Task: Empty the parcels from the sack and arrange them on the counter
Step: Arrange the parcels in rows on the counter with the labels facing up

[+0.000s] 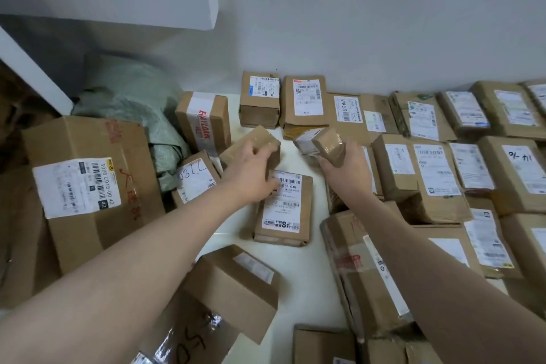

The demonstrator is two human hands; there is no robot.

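The left hand [251, 168] curls its fingers over a small box [254, 142] of brown cardboard wrapped in glossy clear tape. The right hand [345, 171] clasps a second box [329, 143], likewise taped and tilted; neither shows readable print. Just below the left hand a flat brown parcel [283, 210] lies on the smooth white counter [295, 269], its white label reading "E72 048" with a pink strip showing "8元". Beside the left wrist a carton [195, 177] bears handwritten "08LL". Behind it an upright box [204, 121] has white tape with red lettering, only partly legible. At far left a big carton [88, 183] carries a label reading "502B C018 00 42" and red marker scrawl. The crumpled green woven sack [133, 103] slumps in the back left corner, between the big carton and the wall. Rows of labelled cardboard parcels [428, 174] fill the counter's right side, packed edge to edge.
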